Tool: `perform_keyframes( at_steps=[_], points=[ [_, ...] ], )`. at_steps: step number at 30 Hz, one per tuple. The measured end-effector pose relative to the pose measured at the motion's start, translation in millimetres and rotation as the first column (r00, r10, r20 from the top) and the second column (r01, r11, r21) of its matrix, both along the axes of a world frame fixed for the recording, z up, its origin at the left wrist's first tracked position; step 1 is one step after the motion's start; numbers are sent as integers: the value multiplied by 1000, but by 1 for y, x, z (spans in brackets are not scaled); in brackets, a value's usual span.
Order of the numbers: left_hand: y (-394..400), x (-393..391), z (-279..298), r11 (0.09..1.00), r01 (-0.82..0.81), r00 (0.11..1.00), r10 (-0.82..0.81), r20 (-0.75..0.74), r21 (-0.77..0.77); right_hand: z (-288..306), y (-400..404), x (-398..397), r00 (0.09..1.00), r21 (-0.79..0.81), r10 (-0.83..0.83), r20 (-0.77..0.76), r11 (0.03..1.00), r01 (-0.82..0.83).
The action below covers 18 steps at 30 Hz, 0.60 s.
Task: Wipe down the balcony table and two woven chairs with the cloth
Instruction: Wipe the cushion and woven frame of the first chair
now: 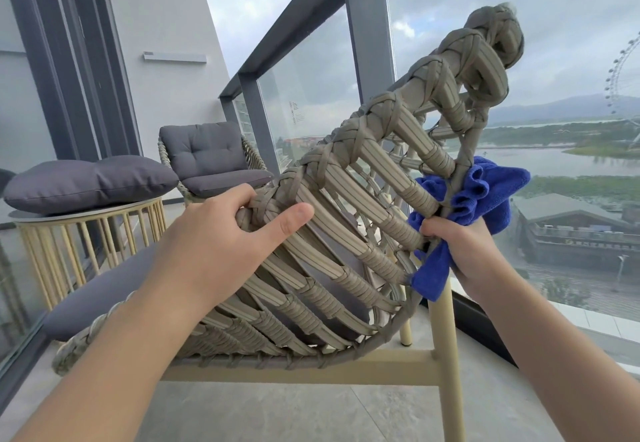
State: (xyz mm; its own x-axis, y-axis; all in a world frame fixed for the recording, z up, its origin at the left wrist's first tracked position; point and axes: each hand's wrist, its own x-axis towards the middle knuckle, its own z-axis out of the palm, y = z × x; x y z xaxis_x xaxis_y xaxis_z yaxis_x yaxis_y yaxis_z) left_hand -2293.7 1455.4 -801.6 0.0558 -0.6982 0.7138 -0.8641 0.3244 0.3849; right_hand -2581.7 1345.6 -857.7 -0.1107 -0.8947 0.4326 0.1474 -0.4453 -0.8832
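the near woven chair [346, 233] fills the middle of my view from behind: its backrest is a fan of flat tan ribs bound with darker grey-brown cord, and a thick braided rim runs from low left up to a knotted end at upper right. a grey seat cushion [100, 289] shows on its left side and through the ribs, and the pale yellow metal frame and leg [446, 355] stand on the grey tiled floor [277, 417].

at far left the round balcony table [86, 233], with slim yellow bars around its side, carries a grey pillow [90, 181] that covers most of its top. behind it the second woven chair [214, 161] sits with its cushions against the white wall. the glass railing [311, 88] runs along the right edge of the balcony, just beside the near chair's back, so room on that side is tight; the tiles in front of me are open.

my left hand [225, 237] reaches forward and grips the braided rim, fingers curled over it, thumb pointing right along the ribs. my right hand [464, 247] clutches the bunched blue cloth [481, 192] against the thin rod at the back's right edge, the cloth spilling above and below my fist.
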Motion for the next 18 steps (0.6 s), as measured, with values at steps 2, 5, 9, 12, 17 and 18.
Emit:
perform_keyframes(
  at_steps=[2, 5, 9, 12, 17, 18],
  points=[
    [1, -3, 1, 1000, -6, 1000, 6, -8, 7, 0, 0, -1, 1000, 1, -6, -8, 1000, 6],
    [2, -8, 2, 1000, -4, 1000, 4, -5, 2, 2, 0, -5, 1000, 10, -4, -15, 1000, 4],
    [2, -12, 1, 1000, 0, 1000, 0, 25, -10, 7, 2, -10, 994, -21, -51, -97, 999, 50],
    [2, -13, -2, 999, 20, 1000, -20, 15, -50, 3, 5, -8, 974, -143, -184, -129, 976, 166],
    [3, -15, -6, 997, 59, 998, -60, -13, -57, -12, 12, 0, 935, -211, -333, 120, 912, 352],
    [4, -16, -6, 996, 64, 998, -65, -12, -58, -10, 11, 0, 918, -216, -366, 154, 894, 393]
  ],
)
